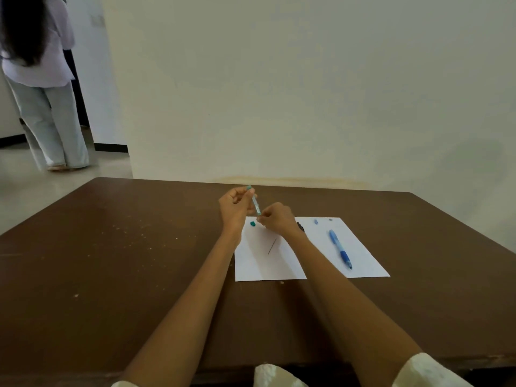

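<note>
Far to the left a person [42, 79] stands away from the brown table [111, 261]. Your left hand [236, 203] is up over the table, and its fingers are curled round the little tube [255, 203]. The tube is in the air, tilted, with a green tip on top. Just under it a green cap [253, 224] lies on the white paper [259, 266], so I think the tube is already open. Your right hand [276, 219] pinches the low end of the tube. A thin dark stick [272, 246] lies on the paper below your hands; it may have come out of the tube. Further right are a small blue bit [315, 221], a small grey bit [330, 219] and the blue pen [340, 248], and no hand touches them. I think the pen part of the job is left to do.
</note>
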